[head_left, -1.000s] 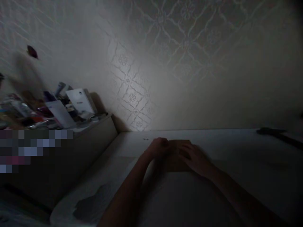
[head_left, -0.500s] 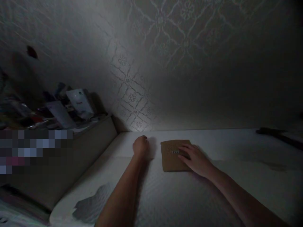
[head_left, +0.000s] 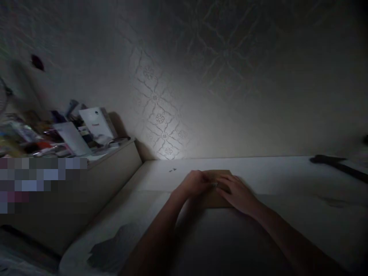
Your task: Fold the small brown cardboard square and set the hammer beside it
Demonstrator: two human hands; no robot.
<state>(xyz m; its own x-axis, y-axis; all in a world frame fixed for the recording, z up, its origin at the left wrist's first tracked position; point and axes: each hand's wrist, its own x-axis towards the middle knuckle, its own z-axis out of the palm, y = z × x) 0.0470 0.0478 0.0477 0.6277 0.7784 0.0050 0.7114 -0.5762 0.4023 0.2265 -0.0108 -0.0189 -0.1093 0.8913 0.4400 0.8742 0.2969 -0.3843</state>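
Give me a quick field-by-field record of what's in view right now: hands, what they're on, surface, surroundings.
left hand: resting on the left part of the brown card
right hand: flat on the right part of the card
brown card: lies flat on the white surface, mostly covered by both hands
white surface: pale, against a patterned wall
shelf: to the left, crowded with boxes and bottles
dark object: far right on the surface, too dim to identify
lighting: very dim
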